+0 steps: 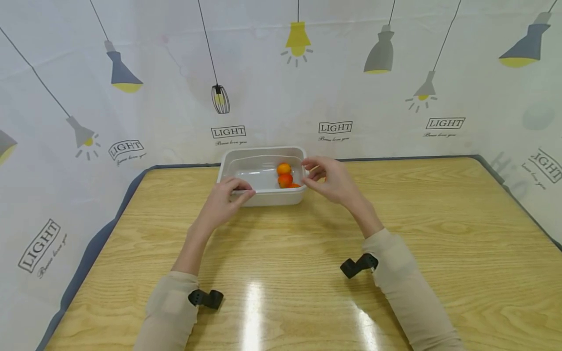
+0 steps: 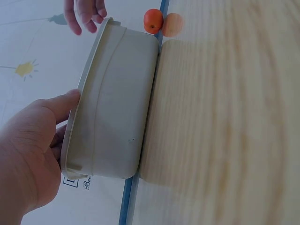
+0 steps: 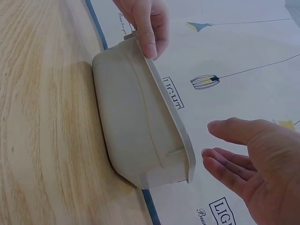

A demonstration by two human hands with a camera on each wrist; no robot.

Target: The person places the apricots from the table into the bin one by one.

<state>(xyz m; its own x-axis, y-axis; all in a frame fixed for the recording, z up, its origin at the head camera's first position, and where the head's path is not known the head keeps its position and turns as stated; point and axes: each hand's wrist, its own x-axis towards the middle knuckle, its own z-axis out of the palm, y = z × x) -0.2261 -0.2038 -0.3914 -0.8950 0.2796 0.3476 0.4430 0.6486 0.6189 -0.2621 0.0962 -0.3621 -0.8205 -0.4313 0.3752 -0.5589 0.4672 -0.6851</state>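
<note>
head view – tub: a white plastic tub [image 1: 263, 195] sits on the wooden table [image 1: 307, 273], at the far edge against the lamp-printed backdrop [image 1: 175, 97].
head view – fruit: three small orange fruits [image 1: 284, 180] lie inside the tub, bunched in its right part; the lowest one is mostly hidden by the tub's near wall.
head view – left hand: the left hand [image 1: 224, 202] is at the tub's near-left rim, its thumb lying along the rim and the fingers curled over the edge.
head view – right hand: the right hand [image 1: 331, 180] is just beside the tub's right end, fingers loosely bent and spread, fingertips close to the rim; whether they touch it cannot be told here.
left wrist view – tub: the tub [image 2: 117, 108] fills the middle, seen from outside its wall, resting on the table [image 2: 225, 122].
left wrist view – left hand: the left hand [image 2: 33, 154] holds the tub's rim, thumb on top, fingers tucked inside.
left wrist view – right hand: fingertips of the right hand [image 2: 84, 14] show at the tub's far end.
right wrist view – tub: the tub [image 3: 136, 126] is seen from its right end.
right wrist view – right hand: the right hand [image 3: 253, 159] is open, fingers straight and slightly apart, near the tub's rim but not touching it.
right wrist view – left hand: the left hand [image 3: 147, 21] pinches the tub's far rim.
</note>
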